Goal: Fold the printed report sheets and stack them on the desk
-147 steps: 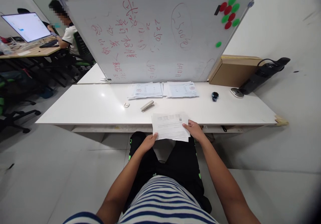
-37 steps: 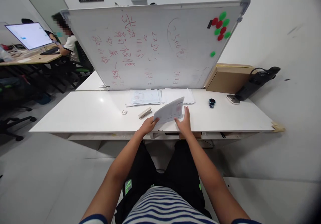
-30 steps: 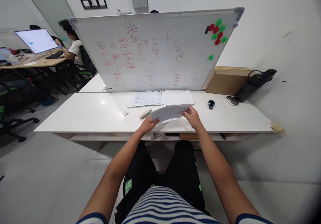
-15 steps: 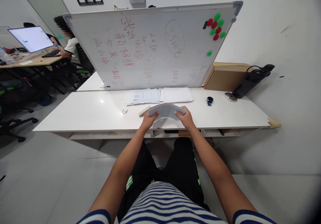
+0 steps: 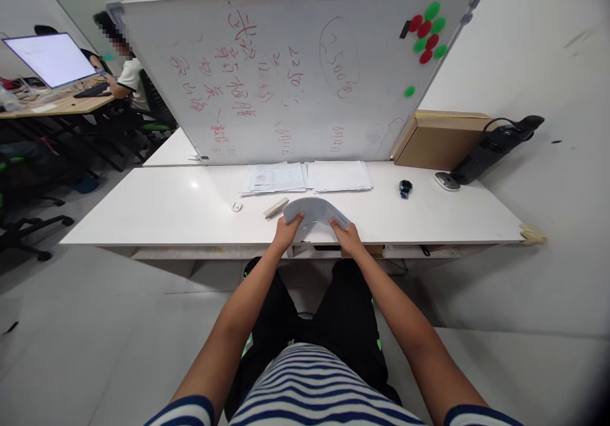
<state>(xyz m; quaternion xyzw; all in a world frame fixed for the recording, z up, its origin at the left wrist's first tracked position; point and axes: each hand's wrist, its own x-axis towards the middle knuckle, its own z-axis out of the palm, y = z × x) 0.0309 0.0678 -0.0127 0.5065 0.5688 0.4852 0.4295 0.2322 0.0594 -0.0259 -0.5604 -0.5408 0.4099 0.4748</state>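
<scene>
A stack of paper sheets (image 5: 316, 209) is bent into an upward arch above the front of the white desk (image 5: 157, 213). My left hand (image 5: 288, 230) grips its left end, thumb on top. At the right end, my right hand (image 5: 347, 234) is closed on the same stack, thumb also on top. Just left of the sheets lies a pale stapler-like object (image 5: 276, 208). Two piles of paper lie behind: a printed pile (image 5: 279, 178) with a red stamp, and a whiter pile (image 5: 339, 177).
A whiteboard (image 5: 295, 82) with red writing and magnets stands across the back. To the right are a wristwatch (image 5: 405, 188), a computer mouse (image 5: 447, 180), a cardboard box (image 5: 443, 140) and a black bottle (image 5: 495, 149). A small white ring (image 5: 236, 206) lies left. Another person sits far left.
The paper stack is bent into a tighter arch, and my right hand has come slightly lower and inward. The view has shifted a little.
</scene>
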